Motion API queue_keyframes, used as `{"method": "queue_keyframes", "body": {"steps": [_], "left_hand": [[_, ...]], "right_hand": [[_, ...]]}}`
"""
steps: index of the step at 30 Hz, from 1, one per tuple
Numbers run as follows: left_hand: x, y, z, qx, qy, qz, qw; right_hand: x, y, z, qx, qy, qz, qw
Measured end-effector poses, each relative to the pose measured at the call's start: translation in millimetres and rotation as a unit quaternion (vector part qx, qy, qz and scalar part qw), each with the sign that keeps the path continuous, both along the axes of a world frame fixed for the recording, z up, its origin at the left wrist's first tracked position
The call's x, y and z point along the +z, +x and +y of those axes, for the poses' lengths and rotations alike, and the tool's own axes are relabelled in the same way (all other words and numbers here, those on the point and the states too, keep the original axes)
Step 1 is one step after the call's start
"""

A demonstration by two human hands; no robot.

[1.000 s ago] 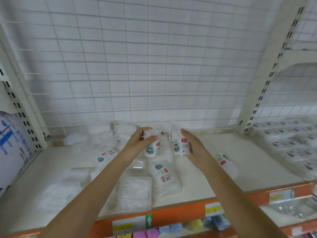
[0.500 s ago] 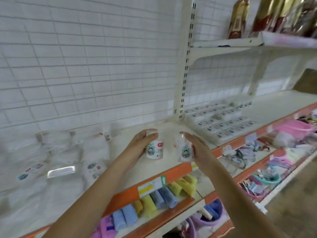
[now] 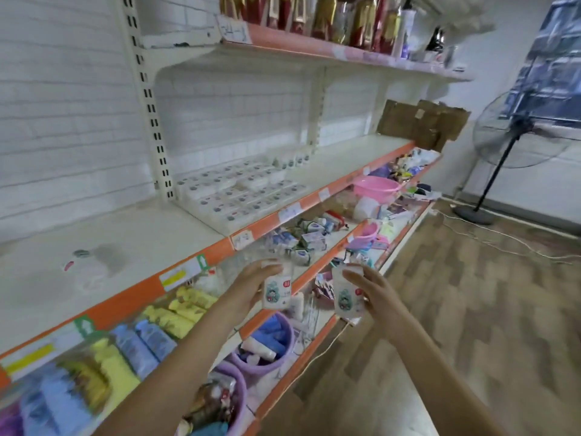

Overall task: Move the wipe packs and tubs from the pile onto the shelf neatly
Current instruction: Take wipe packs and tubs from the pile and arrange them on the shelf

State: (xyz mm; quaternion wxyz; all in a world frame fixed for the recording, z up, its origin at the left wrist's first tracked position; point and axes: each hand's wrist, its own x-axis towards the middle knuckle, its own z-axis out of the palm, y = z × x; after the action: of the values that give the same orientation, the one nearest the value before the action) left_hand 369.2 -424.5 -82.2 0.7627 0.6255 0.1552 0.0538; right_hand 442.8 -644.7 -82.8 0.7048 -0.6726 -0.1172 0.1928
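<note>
Change since a second ago: I have turned right, away from the pile, which has dropped out of view apart from one stray pack (image 3: 82, 266) lying blurred on the bare left stretch of the shelf (image 3: 132, 234); I judge this the carrying step, both tubs lifted and neither yet placed. Left hand (image 3: 248, 291): fingers curled round a white tub (image 3: 277, 289), held upright in the air in front of the orange shelf edge, label facing me. Right hand (image 3: 375, 297): gripping a second tub (image 3: 347, 298), likewise upright, just beside the first and apart from it. Destination, as I judge it: the flat rows of wipe packs (image 3: 239, 191) already laid out beyond the upright post, with a short line of small tubs (image 3: 290, 162) standing behind them near the back wall; the two I carry most likely belong at the end of that line. Containers, left to right. Lower shelf: rolled cloths (image 3: 176, 313) in yellow and blue, packed in clear wrap. Purple tub (image 3: 234, 401) at the bottom: mixed small goods, too blurred to name. Purple basin (image 3: 284, 354) beside it: blue bottles and white tubes. Pink basin (image 3: 377, 188) farther right: contents hidden by its rim. Cardboard box (image 3: 421, 124) at the far end of the shelf, flaps up, contents not visible. Top shelf: red and gold packets (image 3: 314, 17). Floor at right: a standing fan (image 3: 515, 133).
</note>
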Motion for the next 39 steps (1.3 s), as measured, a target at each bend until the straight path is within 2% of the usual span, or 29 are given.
{"method": "queue_keyframes", "body": {"steps": [5,11,18,24,31,36,39], "left_hand": [[-22,45,-59,-0.046,0.013,0.034,0.998],[-33,105,-96,-0.098,0.039,0.046,0.993],[-32,222,-112,-0.126,0.038,0.003,0.991],[-2,341,-99,-0.07,0.072,-0.032,0.994],[28,438,-49,-0.007,0.128,-0.044,0.991],[34,496,-7,0.057,0.17,-0.055,0.982],[36,526,16,0.092,0.189,-0.06,0.976]], "right_hand": [[-22,25,-68,-0.059,0.01,0.028,0.998],[-41,72,-113,-0.114,0.005,0.037,0.993],[-36,180,-130,-0.115,-0.031,0.013,0.993],[-7,298,-112,-0.078,-0.085,-0.031,0.993],[20,417,-67,-0.018,-0.112,-0.084,0.99],[37,498,-17,0.048,-0.085,-0.124,0.987],[44,550,19,0.103,-0.059,-0.113,0.986]]}}
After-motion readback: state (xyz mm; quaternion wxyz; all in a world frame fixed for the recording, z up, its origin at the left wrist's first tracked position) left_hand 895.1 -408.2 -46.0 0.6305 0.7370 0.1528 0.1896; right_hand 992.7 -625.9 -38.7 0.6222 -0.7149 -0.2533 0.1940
